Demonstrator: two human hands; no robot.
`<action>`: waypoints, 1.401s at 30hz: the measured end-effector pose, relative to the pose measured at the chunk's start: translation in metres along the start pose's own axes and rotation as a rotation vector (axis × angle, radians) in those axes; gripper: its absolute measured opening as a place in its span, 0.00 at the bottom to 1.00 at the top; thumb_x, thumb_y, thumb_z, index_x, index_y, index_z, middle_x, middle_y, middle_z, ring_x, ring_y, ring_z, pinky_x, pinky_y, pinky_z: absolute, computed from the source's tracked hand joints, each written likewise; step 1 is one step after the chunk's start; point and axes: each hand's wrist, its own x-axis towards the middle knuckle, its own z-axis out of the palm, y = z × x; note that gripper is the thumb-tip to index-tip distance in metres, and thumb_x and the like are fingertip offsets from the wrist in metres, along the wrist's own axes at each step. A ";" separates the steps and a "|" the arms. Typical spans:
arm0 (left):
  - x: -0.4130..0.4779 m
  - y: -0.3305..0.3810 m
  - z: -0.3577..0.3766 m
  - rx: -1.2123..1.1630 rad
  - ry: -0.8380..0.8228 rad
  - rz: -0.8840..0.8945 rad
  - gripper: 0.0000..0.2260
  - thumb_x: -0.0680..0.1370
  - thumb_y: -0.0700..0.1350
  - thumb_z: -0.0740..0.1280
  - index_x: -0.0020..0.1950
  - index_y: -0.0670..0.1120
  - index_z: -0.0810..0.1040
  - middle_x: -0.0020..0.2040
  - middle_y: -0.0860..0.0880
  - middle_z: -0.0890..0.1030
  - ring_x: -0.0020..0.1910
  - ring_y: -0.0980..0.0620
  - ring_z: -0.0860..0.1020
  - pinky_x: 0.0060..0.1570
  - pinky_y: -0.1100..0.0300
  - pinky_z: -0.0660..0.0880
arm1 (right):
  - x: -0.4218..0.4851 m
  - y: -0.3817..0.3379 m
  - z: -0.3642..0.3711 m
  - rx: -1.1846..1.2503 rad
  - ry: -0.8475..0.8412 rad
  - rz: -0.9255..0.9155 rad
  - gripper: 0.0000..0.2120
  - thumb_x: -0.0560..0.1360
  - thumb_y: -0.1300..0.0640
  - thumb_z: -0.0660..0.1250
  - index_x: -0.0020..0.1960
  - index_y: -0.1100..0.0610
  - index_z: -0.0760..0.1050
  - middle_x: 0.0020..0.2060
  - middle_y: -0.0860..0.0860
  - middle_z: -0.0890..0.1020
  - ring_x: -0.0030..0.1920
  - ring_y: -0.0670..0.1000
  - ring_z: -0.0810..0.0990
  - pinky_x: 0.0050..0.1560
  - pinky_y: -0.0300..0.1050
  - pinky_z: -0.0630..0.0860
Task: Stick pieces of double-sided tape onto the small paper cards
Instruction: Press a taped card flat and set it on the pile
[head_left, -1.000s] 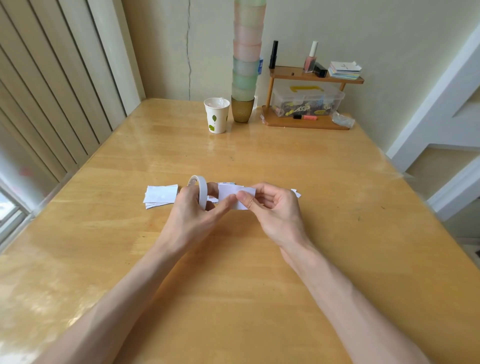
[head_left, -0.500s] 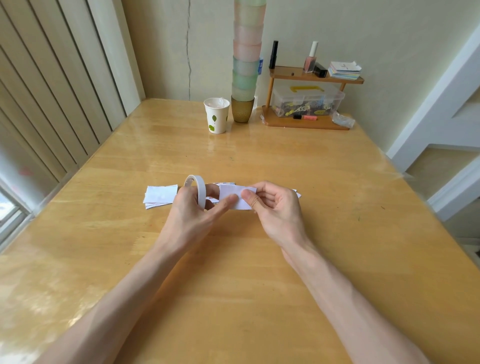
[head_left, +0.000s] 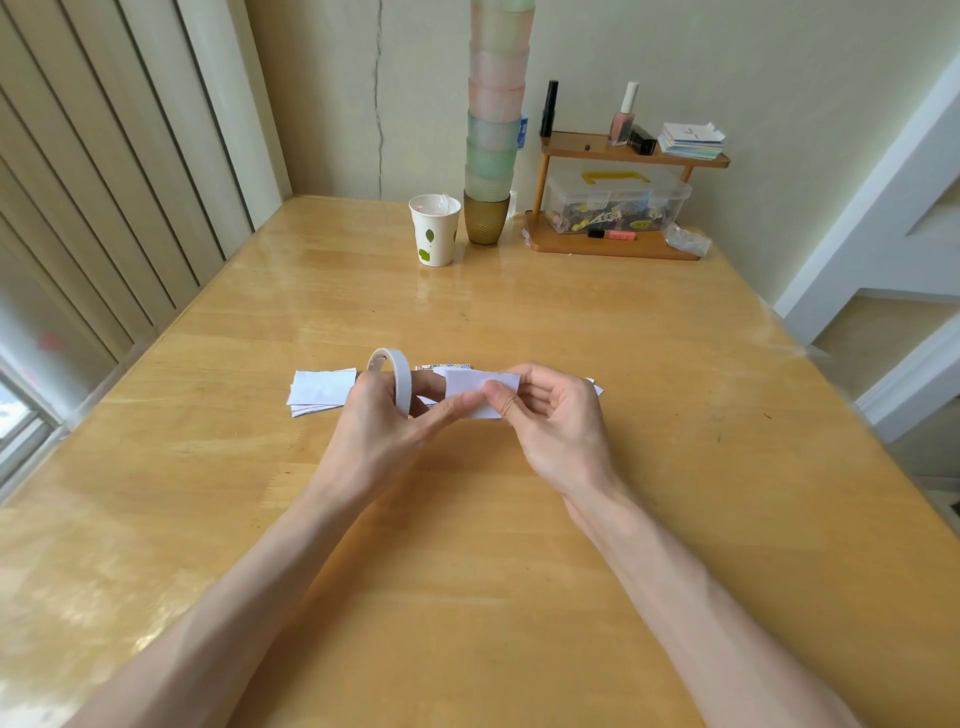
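The left hand (head_left: 382, 434) grips a white ring-shaped roll of double-sided tape (head_left: 399, 384), which stands on edge. Its thumb reaches across to the lower edge of a small white paper card (head_left: 470, 387). The right hand (head_left: 558, 428) pinches that card's right end, with the thumb on top and the fingers curled behind. Both hands are over the glossy wooden table (head_left: 467, 519). A loose pile of white cards (head_left: 322, 392) lies on the table just left of the roll. At the table's far edge stand a leaf-printed paper cup (head_left: 435, 234) and a tall stack of pastel tumblers (head_left: 493, 130).
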 end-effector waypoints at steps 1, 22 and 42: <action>0.000 0.000 0.000 0.001 0.001 -0.004 0.19 0.73 0.57 0.77 0.40 0.41 0.84 0.27 0.55 0.68 0.25 0.56 0.63 0.26 0.69 0.60 | 0.000 0.000 0.000 0.001 0.001 0.000 0.08 0.79 0.58 0.74 0.45 0.62 0.82 0.33 0.47 0.81 0.37 0.46 0.79 0.44 0.41 0.75; -0.001 0.001 0.001 -0.033 0.004 -0.011 0.19 0.77 0.58 0.74 0.41 0.41 0.80 0.26 0.55 0.68 0.26 0.53 0.64 0.28 0.64 0.61 | -0.004 -0.012 -0.003 0.058 -0.019 0.134 0.05 0.75 0.57 0.78 0.47 0.59 0.86 0.35 0.51 0.87 0.34 0.47 0.83 0.41 0.37 0.77; -0.002 -0.002 0.002 -0.014 -0.005 0.002 0.17 0.78 0.56 0.75 0.42 0.42 0.80 0.27 0.49 0.68 0.27 0.49 0.62 0.28 0.59 0.59 | -0.003 -0.011 -0.002 0.031 0.081 0.066 0.02 0.75 0.58 0.78 0.45 0.55 0.86 0.34 0.42 0.85 0.34 0.40 0.81 0.41 0.34 0.76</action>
